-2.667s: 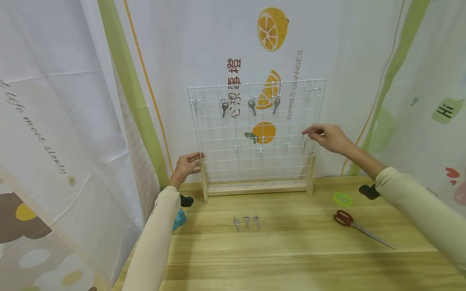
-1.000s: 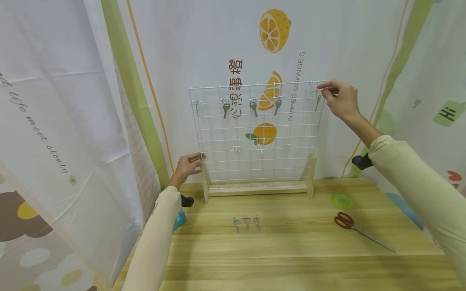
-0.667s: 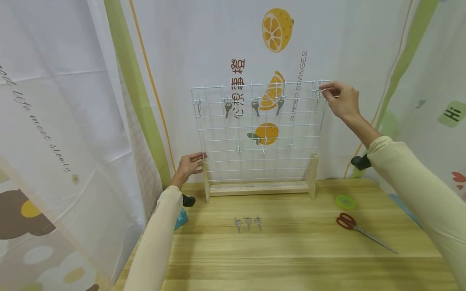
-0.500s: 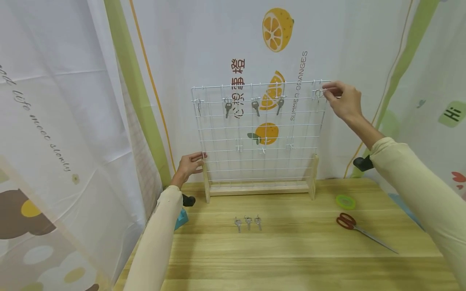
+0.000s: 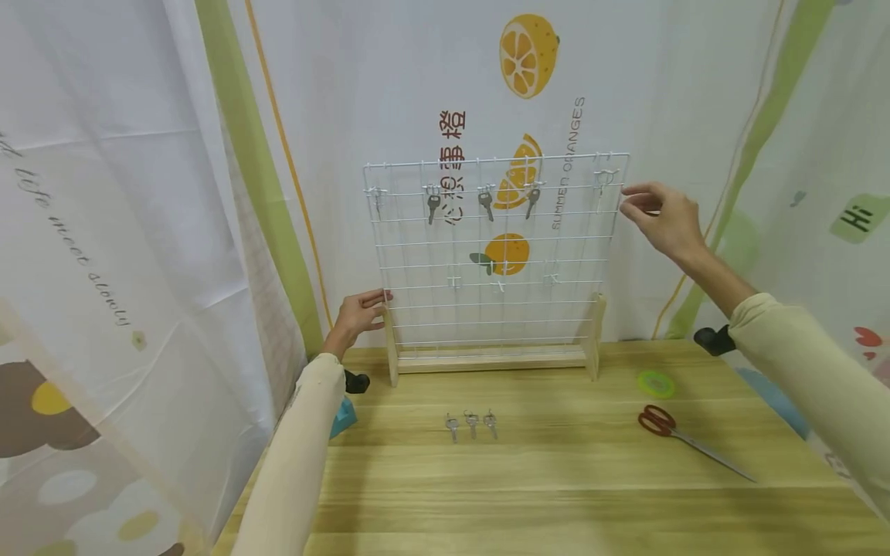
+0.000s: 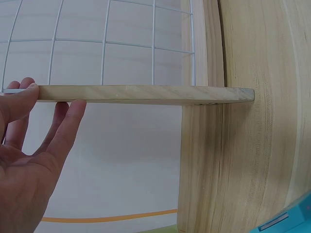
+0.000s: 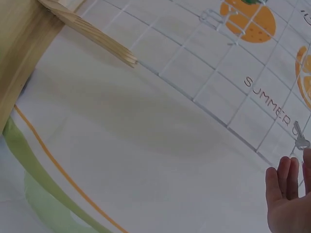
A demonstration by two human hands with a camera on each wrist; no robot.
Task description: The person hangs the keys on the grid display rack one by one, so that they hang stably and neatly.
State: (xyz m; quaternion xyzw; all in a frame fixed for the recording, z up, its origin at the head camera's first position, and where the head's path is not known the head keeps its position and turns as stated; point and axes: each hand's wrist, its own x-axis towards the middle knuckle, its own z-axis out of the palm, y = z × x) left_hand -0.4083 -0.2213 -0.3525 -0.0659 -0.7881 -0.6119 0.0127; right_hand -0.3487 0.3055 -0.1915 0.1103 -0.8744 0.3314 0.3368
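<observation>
A white wire grid rack (image 5: 480,244) stands upright in a wooden base (image 5: 494,363). My left hand (image 5: 357,315) grips its left edge at the top of the wooden upright (image 6: 131,92), thumb on one side and fingers on the other. Beside the upper right edge is my right hand (image 5: 669,220), fingers loosely bent with nothing between them. A key (image 5: 601,199) hangs from the hook at the grid's upper right. Several more keys, one of them a dark key (image 5: 433,207), hang along the same row. In the right wrist view, a key (image 7: 301,141) shows just past the fingertips.
Three keys (image 5: 472,425) lie in a row on the wooden table (image 5: 528,494). Lower on the grid are three bare hooks, one a middle hook (image 5: 498,286). Red-handled scissors (image 5: 667,425) and a green ring (image 5: 655,384) lie at right; a blue object (image 5: 344,418) sits at left.
My right hand carried a key up to the upper right hook, let it go there, and has drawn back slightly right and down. My left hand stays on the rack's edge.
</observation>
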